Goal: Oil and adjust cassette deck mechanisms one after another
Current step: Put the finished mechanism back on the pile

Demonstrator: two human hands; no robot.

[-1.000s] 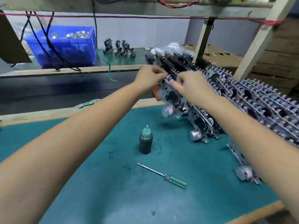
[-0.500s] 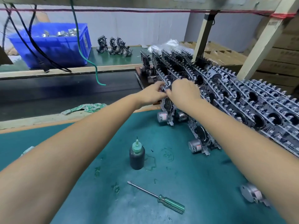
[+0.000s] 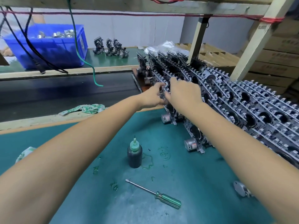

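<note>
Since a second ago both hands have dropped from the rack's top edge to the front grey stamped-metal cassette deck mechanism (image 3: 168, 109). The left hand (image 3: 151, 97) pinches a small metal part on its near face; the right hand (image 3: 182, 92) curls over its toothed upper edge. Adjustment appears under way. Nearer than both hands stand the dark glossy oil bottle with green nozzle (image 3: 134, 153) and the green-handled steel screwdriver (image 3: 155, 194), untouched.
</note>
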